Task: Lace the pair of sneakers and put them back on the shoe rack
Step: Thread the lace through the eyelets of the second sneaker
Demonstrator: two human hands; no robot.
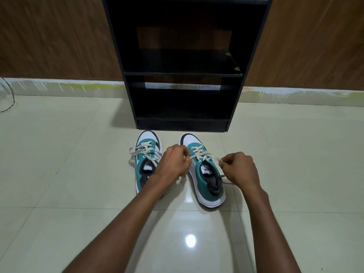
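Two teal and white sneakers stand side by side on the floor, toes toward the black shoe rack [183, 74]. The left sneaker [144, 170] has cream laces crossed over its tongue, with loose ends trailing to its left. My left hand [173, 163] is closed on one end of the right sneaker's lace [199, 153], at that shoe's left side. My right hand [240, 167] pinches the other end of that lace, pulled out to the right of the right sneaker [204, 174]. My left forearm covers the left sneaker's heel.
The rack stands against a wood-panelled wall [59, 40], and its shelves hold nothing that I can see. Glossy pale floor tiles [78, 174] spread all around. A thin dark cable [7, 103] lies at the far left by the skirting.
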